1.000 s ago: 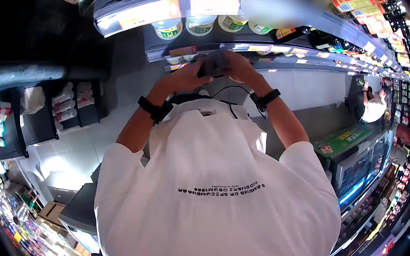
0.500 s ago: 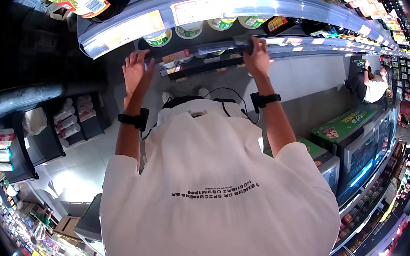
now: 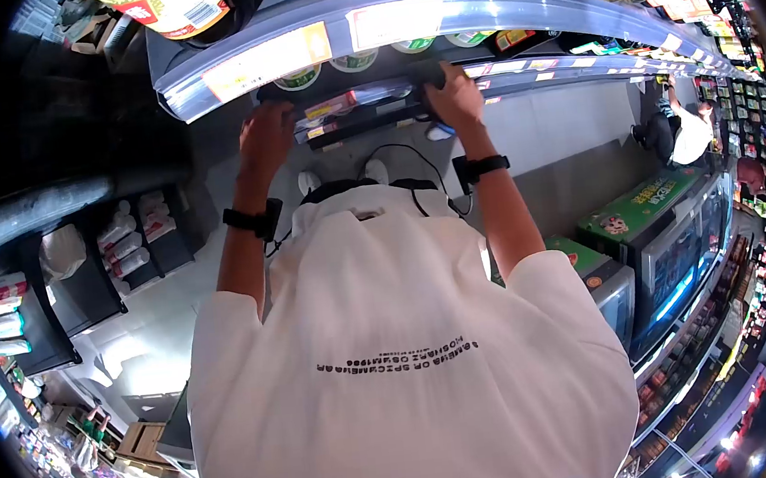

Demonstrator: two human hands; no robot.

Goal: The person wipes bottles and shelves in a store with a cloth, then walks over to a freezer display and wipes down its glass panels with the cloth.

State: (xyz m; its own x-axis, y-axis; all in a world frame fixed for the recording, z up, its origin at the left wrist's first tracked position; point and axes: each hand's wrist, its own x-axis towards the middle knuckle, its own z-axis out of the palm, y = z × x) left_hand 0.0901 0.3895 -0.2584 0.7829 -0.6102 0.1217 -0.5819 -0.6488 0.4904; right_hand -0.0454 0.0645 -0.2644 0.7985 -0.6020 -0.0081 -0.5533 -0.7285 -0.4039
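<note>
My left hand (image 3: 267, 138) is closed at the left end of a lower shelf, fingers curled away from view. Whatever it grips, if anything, is hidden; a dark shape shows just beyond the fingers. My right hand (image 3: 459, 101) is wrapped round a dark object (image 3: 428, 74) at the edge of that shelf; its kind cannot be made out. Between the hands, packs with red and yellow labels (image 3: 330, 108) lie along the lower shelf edge. Just above stand several white tubs with green labels (image 3: 353, 61), partly covered by the upper shelf.
An upper shelf edge with price tags (image 3: 265, 62) juts out above my hands, bearing bottles (image 3: 172, 6). A cable (image 3: 411, 149) hangs before my body. To the right are glass-fronted cabinets (image 3: 679, 252) and another person (image 3: 692, 135). Dark shelves with packs (image 3: 120, 237) stand left.
My left hand has gone from spread fingers to closed. My right hand has moved left and slightly down with the dark object. The view has shifted slightly.
</note>
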